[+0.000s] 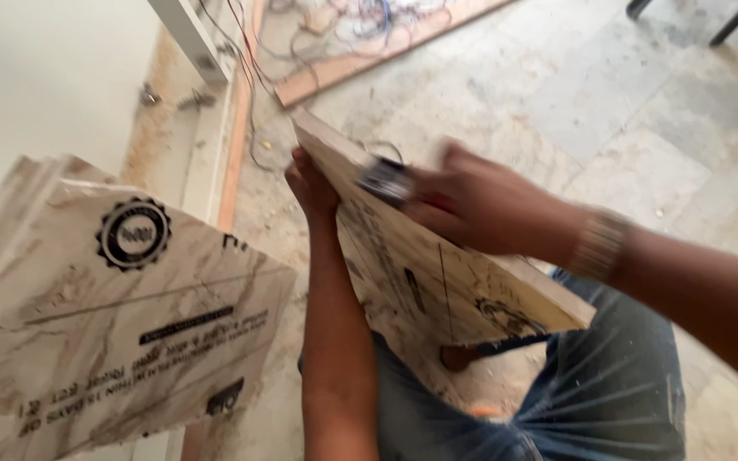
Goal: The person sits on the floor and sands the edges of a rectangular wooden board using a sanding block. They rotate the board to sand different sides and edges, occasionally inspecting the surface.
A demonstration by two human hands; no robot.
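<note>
— What have you got on the feed?

— I'm looking down at a marble-patterned tile (437,256) held tilted over my knees, printed back facing up. My left hand (311,183) grips its upper left edge, fingers curled round behind it. My right hand (480,205) lies on the face near the top edge, closed around something small and dark (383,181) — blurred, so I can't say what it is.

— Any marks on the tile?

— There's a thin dark line (443,290) running down the face, from near my right hand toward the lower edge. It looks like a marking line to me. I see no cut along it, so I'd judge the marking is under way and the cutting is not yet done.

— What else is around?

— A stack of tiles (121,324) of the same pattern leans at the left by the wall. Loose wires (335,21) and a wooden strip (386,47) lie on the dusty floor (608,111) at the far edge.
</note>
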